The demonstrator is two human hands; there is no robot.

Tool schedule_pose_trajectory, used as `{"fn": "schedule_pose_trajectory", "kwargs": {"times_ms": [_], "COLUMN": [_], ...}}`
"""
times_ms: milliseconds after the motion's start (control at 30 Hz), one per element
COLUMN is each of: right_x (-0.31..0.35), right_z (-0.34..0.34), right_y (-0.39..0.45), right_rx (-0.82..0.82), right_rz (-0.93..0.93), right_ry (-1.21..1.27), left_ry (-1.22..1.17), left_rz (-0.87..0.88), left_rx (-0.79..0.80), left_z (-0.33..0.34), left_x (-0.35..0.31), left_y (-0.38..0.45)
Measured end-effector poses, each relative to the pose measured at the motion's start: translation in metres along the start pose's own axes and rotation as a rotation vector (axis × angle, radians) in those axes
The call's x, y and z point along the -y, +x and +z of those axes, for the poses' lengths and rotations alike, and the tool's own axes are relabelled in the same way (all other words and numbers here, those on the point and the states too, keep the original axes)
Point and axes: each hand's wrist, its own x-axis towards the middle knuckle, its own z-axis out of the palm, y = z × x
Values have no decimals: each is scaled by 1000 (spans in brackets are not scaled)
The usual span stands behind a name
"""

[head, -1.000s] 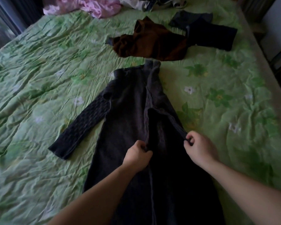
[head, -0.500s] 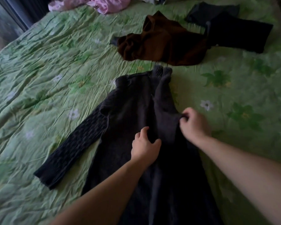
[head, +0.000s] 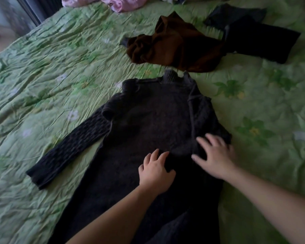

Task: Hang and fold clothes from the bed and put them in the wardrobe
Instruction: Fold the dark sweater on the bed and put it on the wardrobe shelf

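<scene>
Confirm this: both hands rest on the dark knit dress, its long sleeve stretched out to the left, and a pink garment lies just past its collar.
Not pink: the head view shows a brown garment past the collar of the dark knit dress. The left hand and right hand do rest on it.

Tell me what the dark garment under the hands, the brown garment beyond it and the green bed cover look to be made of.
Dark garment: knitted, probably wool or acrylic; matte, fuzzy body, raised cable pattern on the spread sleeve.
Brown garment: soft matte fabric, perhaps fleece or velour; thick rounded folds, no visible weave.
Green bed cover: thin woven cloth, likely cotton; fine sharp creases, printed flowers.
</scene>
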Motion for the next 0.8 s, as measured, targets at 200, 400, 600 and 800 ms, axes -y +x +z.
{"fn": "schedule_pose_trajectory", "kwargs": {"times_ms": [200, 400, 600, 800], "right_x": [20, 69, 152, 243], "right_z": [3, 0, -16, -17], "right_y": [-18, -38, -24, 1], "right_rx": [132, 138, 119, 109], "right_rz": [21, -76, -200, -240], "right_ry": [-16, 12, 68, 189], "left_ry": [-37, -55, -56, -55], "left_rz": [-23, -50, -186, -304], "left_rx": [-89, -335, -489, -489], "left_z": [-1, -44, -114, -162], "left_x": [14, 70, 150, 229], "left_y": [-15, -26, -2, 20]}}
